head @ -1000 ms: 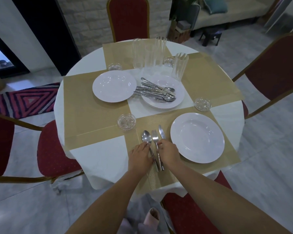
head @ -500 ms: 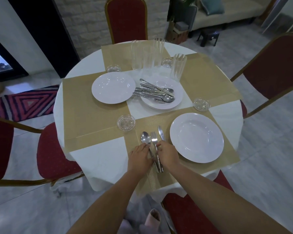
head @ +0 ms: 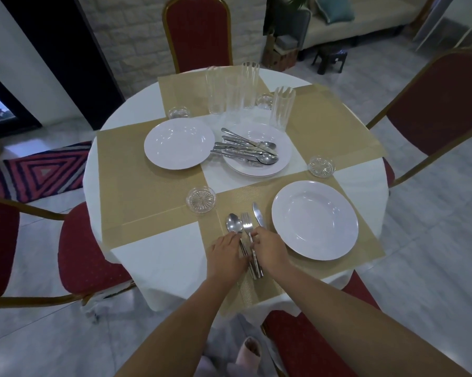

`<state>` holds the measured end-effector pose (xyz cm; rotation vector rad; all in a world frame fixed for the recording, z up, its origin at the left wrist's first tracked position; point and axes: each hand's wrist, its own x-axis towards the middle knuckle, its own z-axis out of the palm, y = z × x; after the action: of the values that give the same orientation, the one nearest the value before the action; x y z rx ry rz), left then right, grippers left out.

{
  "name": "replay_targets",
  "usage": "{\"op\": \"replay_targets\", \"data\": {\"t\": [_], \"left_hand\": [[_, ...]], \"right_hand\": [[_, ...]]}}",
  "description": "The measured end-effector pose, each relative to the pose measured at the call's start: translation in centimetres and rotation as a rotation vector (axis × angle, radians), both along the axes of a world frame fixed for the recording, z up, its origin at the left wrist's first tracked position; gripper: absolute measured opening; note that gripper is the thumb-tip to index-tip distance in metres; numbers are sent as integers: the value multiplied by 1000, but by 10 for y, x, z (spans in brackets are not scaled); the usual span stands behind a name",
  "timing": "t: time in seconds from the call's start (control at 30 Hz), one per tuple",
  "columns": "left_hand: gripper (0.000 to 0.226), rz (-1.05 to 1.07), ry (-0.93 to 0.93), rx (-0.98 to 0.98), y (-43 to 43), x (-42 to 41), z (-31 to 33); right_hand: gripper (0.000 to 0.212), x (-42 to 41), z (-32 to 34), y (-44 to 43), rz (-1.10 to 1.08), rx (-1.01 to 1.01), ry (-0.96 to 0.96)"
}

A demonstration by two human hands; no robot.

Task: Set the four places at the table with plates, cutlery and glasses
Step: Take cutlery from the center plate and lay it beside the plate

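A spoon (head: 234, 223), fork (head: 247, 224) and knife (head: 258, 216) lie side by side on the near gold placemat (head: 229, 200), left of a white plate (head: 315, 220). My left hand (head: 226, 257) rests its fingertips on the spoon's handle. My right hand (head: 270, 250) curls over the knife's handle, its thumb against the fork. Another white plate (head: 179, 142) sits on the left placemat. Stacked plates (head: 282, 161) in the middle carry loose cutlery (head: 245, 151). Several tall clear glasses (head: 282, 107) stand behind them.
Small glass coasters (head: 200, 200) sit at the placemat corners, another coaster (head: 321, 165) to the right. Red chairs with gold frames ring the round white-clothed table (head: 161, 262): the far chair (head: 198, 31), the right chair (head: 441, 104) and the left chair (head: 90, 248).
Both hands stay on the cutlery handles with only slight shifts. The spoon, fork and knife lie about where they were.
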<state>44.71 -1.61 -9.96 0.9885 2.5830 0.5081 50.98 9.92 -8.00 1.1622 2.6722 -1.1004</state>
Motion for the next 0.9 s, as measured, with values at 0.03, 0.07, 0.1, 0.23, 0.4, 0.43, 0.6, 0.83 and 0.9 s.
{"op": "replay_targets", "data": {"t": [0.03, 0.07, 0.1, 0.23, 0.4, 0.43, 0.6, 0.83, 0.9], "left_hand": [[62, -1, 1, -1, 0, 0, 0], [62, -1, 0, 0, 0, 0, 1], [62, 3, -5, 5, 1, 0, 1], [61, 12, -34, 22, 0, 0, 2], [57, -1, -37, 16, 0, -2, 1], [57, -1, -40, 16, 0, -2, 1], [56, -8, -36, 16, -1, -1, -1], [59, -10, -37, 18, -2, 1, -1], [60, -12, -34, 17, -1, 1, 0]], "right_hand": [[32, 0, 0, 0, 2, 2, -1], [32, 0, 1, 0, 7, 5, -3], [31, 0, 1, 0, 15, 9, -6], [29, 1, 1, 0, 16, 10, -15], [31, 1, 2, -1, 3, 12, -15], [30, 1, 2, -1, 1, 13, -12], [30, 1, 1, -1, 2, 14, -11], [29, 1, 1, -2, -13, 29, -3], [29, 1, 2, -2, -13, 34, -7]]}}
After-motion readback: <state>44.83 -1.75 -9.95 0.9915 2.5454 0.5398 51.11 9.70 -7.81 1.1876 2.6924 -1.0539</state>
